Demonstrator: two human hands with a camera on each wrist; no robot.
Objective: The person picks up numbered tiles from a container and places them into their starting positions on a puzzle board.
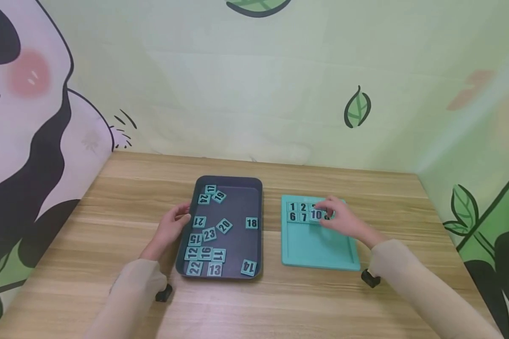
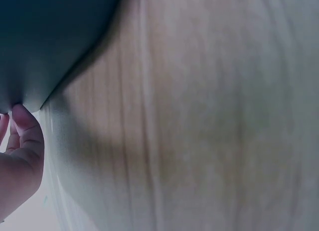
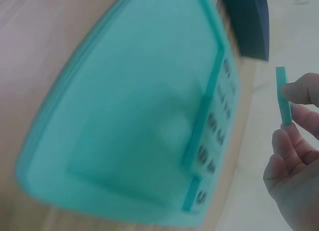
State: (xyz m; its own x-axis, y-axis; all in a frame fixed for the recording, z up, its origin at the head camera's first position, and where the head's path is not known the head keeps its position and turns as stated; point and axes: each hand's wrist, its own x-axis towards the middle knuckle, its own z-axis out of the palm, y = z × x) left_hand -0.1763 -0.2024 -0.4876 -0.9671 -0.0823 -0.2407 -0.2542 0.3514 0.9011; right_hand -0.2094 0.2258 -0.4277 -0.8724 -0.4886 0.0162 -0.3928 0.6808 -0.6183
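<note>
My right hand [image 1: 341, 219] pinches a turquoise number tile marked 10 [image 1: 316, 214] between thumb and fingers. It is held up above the turquoise square board [image 1: 314, 247], edge-on in the right wrist view. Along the board's top lie two rows of number tiles; 1, 2, 6 and 7 can be read, while others are partly hidden by the hand. In the right wrist view, the row with 5 [image 3: 201, 197] reaches further than its neighbour. My left hand [image 1: 169, 230] touches the left side of a dark tray [image 1: 242, 202], its fingers loosely bent against the outer wall.
Several loose number tiles lie in the tray, mostly at its left and near end, turned various ways. Tile 18 [image 1: 251, 223] and tile 14 [image 1: 248, 268] are by its right wall. Tray and board stand apart on a wooden table [image 1: 131, 197] before a printed backdrop [image 1: 254, 94].
</note>
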